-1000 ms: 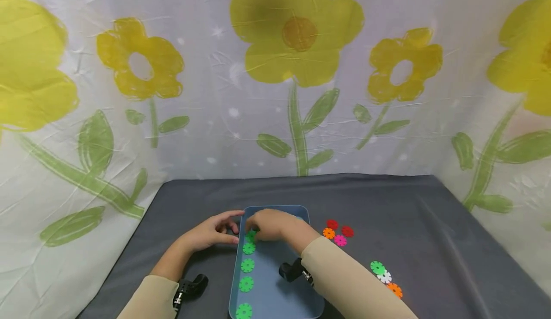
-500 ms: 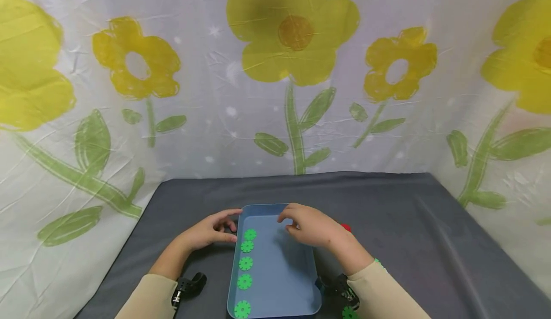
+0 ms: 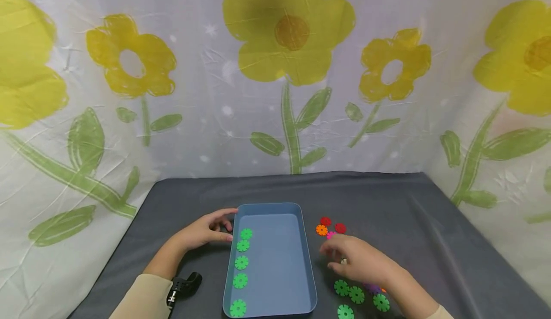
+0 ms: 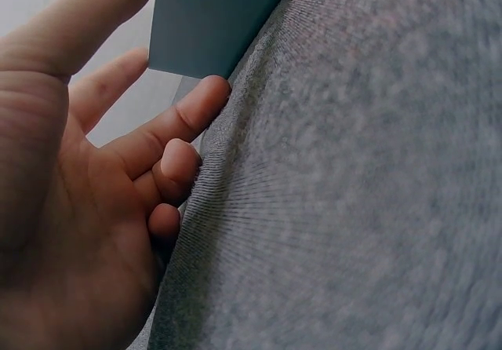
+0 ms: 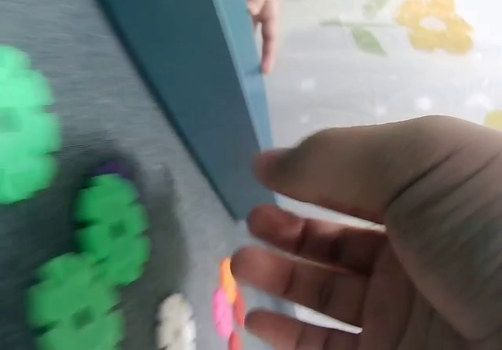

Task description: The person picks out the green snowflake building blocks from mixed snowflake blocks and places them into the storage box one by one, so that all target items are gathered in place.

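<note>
Lying lengthwise away from the person, a shallow blue rectangular tray (image 3: 280, 261) sat on the dark grey cloth-covered worktop (image 3: 387, 204), its short ends near and far. Five round green notched discs (image 3: 241, 262) lined its left side, their row following that long axis. The left hand (image 3: 202, 233) had its relaxed, spread fingers at the tray's left wall. The right hand (image 3: 361, 260) hung empty to the tray's right, loosely curved fingertips pointing towards it, near loose green discs (image 3: 356, 295) and red discs (image 3: 340, 228).
</note>
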Motion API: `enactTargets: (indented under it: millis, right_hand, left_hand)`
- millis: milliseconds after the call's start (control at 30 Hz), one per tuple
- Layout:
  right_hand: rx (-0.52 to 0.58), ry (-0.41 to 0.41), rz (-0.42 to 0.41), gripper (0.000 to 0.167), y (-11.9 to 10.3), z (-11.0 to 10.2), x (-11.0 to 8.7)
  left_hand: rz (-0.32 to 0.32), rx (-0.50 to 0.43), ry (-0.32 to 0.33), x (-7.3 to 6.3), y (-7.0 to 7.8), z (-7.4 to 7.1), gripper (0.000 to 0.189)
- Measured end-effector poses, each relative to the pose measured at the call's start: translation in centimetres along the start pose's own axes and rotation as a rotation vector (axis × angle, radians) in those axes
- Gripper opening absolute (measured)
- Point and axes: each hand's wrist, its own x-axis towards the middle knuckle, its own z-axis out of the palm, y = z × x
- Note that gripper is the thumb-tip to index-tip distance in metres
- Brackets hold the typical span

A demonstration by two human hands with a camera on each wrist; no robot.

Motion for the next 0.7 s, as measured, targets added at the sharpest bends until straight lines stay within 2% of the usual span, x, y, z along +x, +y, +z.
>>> enactTargets:
  millis: [133, 233, 367, 500, 600, 700]
  right_hand:
    - [0.024, -0.074, 0.076, 0.033, 0.1, 1.1, -2.7]
    - [-0.014, -0.103, 0.134, 0.042, 0.0, 2.1, -3.9]
    - [-0.034, -0.082, 0.184, 0.036, -0.2, 3.0, -4.4]
    - [-0.053, -0.04, 0.156, 0.023, -0.5, 3.3, -4.3]
    - [-0.094, -0.036, 0.122, 0.022, -0.7, 3.4, -4.1]
    - [-0.128, -0.05, 0.123, 0.022, -0.9, 3.4, -4.1]
  left_hand:
    - [-0.004, -0.001, 0.0, -0.1, 0.1, 0.0, 0.078]
    - [-0.002, 0.008, 0.0, -0.1, 0.1, 0.1, 0.078]
    - [-0.002, 0.0, -0.004, 0.0, 0.2, 0.1, 0.078]
    - [-0.011, -0.017, -0.01, 0.0, 0.3, 0.1, 0.077]
    - [-0.014, -0.018, -0.016, 0.0, 0.3, 0.0, 0.077]
    - [-0.011, -0.021, -0.021, -0.1, 0.2, 0.0, 0.078]
